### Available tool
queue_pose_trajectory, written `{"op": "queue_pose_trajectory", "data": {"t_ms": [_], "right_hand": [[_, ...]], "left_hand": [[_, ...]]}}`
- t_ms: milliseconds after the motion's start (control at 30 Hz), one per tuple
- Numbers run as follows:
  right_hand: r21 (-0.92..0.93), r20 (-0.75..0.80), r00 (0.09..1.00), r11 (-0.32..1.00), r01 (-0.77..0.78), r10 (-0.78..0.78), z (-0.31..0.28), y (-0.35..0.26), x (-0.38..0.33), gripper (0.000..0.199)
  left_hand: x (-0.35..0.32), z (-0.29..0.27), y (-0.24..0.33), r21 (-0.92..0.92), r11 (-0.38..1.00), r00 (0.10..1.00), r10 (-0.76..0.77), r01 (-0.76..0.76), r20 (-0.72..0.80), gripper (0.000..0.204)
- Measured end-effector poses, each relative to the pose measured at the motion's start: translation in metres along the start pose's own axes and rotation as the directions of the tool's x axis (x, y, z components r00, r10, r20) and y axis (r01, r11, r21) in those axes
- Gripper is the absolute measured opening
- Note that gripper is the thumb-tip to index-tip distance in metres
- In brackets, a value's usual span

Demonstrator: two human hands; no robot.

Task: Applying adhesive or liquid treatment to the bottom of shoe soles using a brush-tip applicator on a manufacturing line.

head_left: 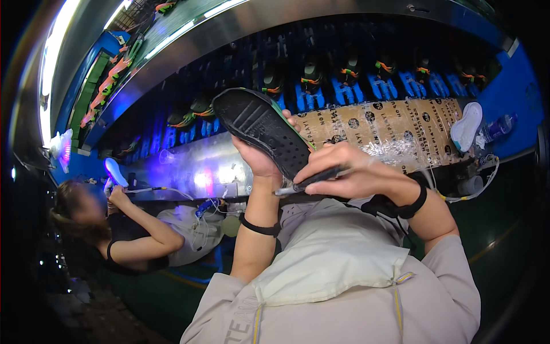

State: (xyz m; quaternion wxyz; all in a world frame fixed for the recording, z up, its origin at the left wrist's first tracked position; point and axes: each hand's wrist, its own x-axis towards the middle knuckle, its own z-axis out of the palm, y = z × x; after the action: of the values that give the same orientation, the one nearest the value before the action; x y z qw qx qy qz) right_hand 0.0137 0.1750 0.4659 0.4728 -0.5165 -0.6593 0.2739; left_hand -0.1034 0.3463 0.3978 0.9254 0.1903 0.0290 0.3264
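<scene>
My left hand (pixel 258 157) is wrapped round a black shoe (pixel 260 129), its underside with grooves and small round holes turned up toward me. Green and orange trim shows along the shoe's far edge. Close to the toward-me end of the shoe, my right hand (pixel 344 172) grips a slim pen-like tool (pixel 315 179) with a dark handle and a metallic tip. That tip points left, over my left wrist. Whether the right fingers touch the shoe, I cannot tell.
Several dark shoes with orange trim (pixel 311 74) line a blue-lit rack behind the bench. Cardboard under clear film (pixel 395 129) covers the bench's right part, bearing a white sole (pixel 467 126) and a plastic bottle (pixel 501 127). A co-worker (pixel 137 229) sits at left holding a pale sole (pixel 116 172).
</scene>
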Motion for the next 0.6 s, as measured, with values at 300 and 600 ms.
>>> {"op": "queue_pose_trajectory", "data": {"t_ms": [300,600], "right_hand": [[0.144,0.29,0.949,0.986,0.088,-0.127,-0.023,-0.01,0.008,0.025],[-0.088,0.236,0.954,0.973,0.213,-0.187,-0.039,-0.036,0.025,0.028]], "left_hand": [[0.015,0.019,0.031,0.036,0.999,0.986,0.003,-0.009,0.165,0.101],[0.036,0.024,0.058,0.19,0.975,0.903,-0.184,0.118,0.388,0.118]]}}
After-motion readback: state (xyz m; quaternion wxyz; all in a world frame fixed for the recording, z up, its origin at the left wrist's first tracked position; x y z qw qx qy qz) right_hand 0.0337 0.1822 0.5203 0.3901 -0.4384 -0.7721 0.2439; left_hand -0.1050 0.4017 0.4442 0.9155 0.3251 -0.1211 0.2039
